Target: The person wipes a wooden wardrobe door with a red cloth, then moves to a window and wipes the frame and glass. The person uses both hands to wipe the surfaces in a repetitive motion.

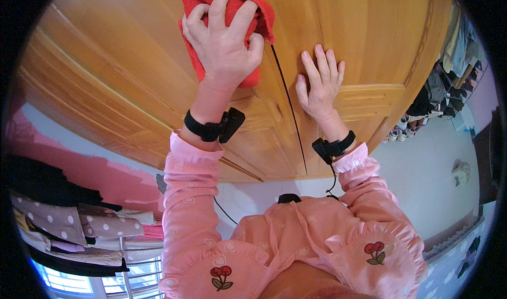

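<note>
A red cloth (227, 14) is pressed flat against the face of a wooden wardrobe door (127, 61), high in the view and just left of the dark vertical seam where two door leaves meet. The cloth is bunched under the left hand (224, 40), whose fingers are curled over its upper folds and gripped into the fabric while the palm bears on it; the lower edge of the cloth is seen hanging out below the heel of the hand. The right hand (319, 85) is laid open and empty on the neighbouring door leaf (369, 40), just right of the seam, with fingers straight, slightly spread and pointing upward, the palm resting on the wood beside a raised panel moulding. Nothing is held in it. A black band with a small black device is worn on each wrist (214, 127), and a thin dark cable is seen running down from the right one. Both forearms are covered by pink sleeves (187, 193) patterned with pale hearts, and cherry motifs are stitched on the pink garment lower in the view. To the left, folded clothes and polka-dot fabric (68, 220) are stacked on a rack beside a pink wall. To the right, dark garments are hung in a row (449, 82), with pairs of shoes (401, 130) set on the pale floor beneath them.
</note>
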Motion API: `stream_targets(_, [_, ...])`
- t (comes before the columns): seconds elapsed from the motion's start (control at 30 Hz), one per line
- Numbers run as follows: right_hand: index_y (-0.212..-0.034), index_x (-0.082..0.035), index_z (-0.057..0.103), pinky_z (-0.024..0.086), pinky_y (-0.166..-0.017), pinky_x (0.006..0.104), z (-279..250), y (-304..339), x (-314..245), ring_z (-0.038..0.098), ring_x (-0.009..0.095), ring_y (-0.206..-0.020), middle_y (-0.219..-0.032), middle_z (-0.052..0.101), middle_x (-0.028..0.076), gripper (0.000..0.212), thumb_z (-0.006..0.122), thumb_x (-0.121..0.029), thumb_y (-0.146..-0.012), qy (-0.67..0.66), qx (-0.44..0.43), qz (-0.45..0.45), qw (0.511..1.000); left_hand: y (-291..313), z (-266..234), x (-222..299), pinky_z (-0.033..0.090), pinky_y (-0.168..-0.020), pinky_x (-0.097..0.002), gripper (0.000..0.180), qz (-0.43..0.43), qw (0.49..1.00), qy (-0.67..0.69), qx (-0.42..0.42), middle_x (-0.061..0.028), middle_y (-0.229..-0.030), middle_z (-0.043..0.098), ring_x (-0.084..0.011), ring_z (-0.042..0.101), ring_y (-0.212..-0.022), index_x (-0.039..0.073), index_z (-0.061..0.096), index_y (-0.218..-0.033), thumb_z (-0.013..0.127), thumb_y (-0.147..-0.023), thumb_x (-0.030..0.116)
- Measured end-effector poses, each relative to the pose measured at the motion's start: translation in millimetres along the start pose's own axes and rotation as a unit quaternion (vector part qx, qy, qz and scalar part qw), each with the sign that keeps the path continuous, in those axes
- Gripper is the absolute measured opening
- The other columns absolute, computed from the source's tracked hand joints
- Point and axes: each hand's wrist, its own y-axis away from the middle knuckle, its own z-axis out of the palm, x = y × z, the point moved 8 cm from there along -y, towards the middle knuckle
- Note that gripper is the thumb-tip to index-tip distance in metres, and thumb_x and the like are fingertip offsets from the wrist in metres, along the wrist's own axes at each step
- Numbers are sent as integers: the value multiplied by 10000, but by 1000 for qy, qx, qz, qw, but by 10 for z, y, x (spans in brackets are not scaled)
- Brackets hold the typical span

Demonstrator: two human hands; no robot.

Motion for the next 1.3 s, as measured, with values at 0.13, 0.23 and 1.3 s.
stream_targets(0.13, [-1432, -195, 619, 112, -1264, 491, 0, 11, 3, 374, 289, -1494, -1558, 504, 96, 551, 641, -198, -881, -1, 1, 3, 1000, 9, -28, -17, 356, -1037, -483, 518, -8, 1000, 8, -9, -96, -1449, 531, -360, 429, -1174, 188, 708, -1171, 735, -654, 169])
stream_targets(0.23, [-1431, -196, 619, 113, -1263, 494, 10, 17, 20, 378, 288, -1491, -1558, 505, 94, 548, 640, -200, -883, 0, 0, 6, 1000, 66, -9, 42, 360, -1028, -481, 521, 12, 1000, 16, -1, -101, -1441, 543, -345, 448, -1159, 198, 713, -1182, 732, -661, 188])
stream_targets(1.3, [-1402, -175, 620, 129, -1260, 492, -4, 18, 55, 401, 296, -1479, -1552, 513, 91, 529, 668, -211, -877, -16, 9, 5, 1000, 307, 149, 505, 333, -1113, -557, 572, 138, 985, 96, -43, 40, -1429, 605, -237, 502, -1122, 290, 724, -1239, 784, -671, 299])
